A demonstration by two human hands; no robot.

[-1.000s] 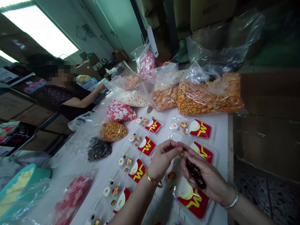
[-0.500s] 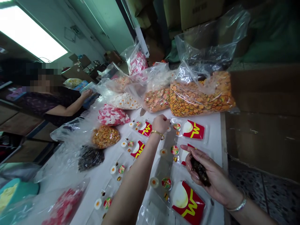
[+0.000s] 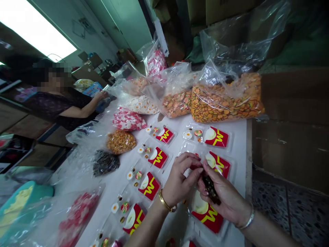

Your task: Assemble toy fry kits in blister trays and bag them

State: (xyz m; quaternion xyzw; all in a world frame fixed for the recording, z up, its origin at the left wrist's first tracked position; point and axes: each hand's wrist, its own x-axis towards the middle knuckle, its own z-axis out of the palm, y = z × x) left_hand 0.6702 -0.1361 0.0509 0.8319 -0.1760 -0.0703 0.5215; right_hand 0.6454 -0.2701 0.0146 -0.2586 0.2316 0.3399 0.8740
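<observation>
My right hand (image 3: 227,197), with a silver bangle, is closed round a handful of small dark brown pieces (image 3: 211,190). My left hand (image 3: 181,178), wearing a gold bracelet, has its fingertips pinched against the top of that handful; what lies between them is hidden. Both hands are above a row of clear plastic trays (image 3: 231,141). In the far tray lie a red carton-shaped piece with a yellow zigzag (image 3: 220,138), a small fried-egg piece (image 3: 187,135), a round multicoloured piece (image 3: 198,132) and a tiny burger piece (image 3: 199,139). My hands partly cover the trays below.
To the left runs a second row of filled trays (image 3: 168,164). Bags of orange pieces (image 3: 226,106), egg pieces (image 3: 141,105), pink-and-white pieces (image 3: 128,120) and dark pieces (image 3: 106,164) line the table. A turquoise tub (image 3: 43,192) stands lower left. Another person (image 3: 74,109) works across the table.
My left hand has come back from the far tray to the brown pieces in my right hand. A dark piece now shows in that far tray. The view has shifted slightly.
</observation>
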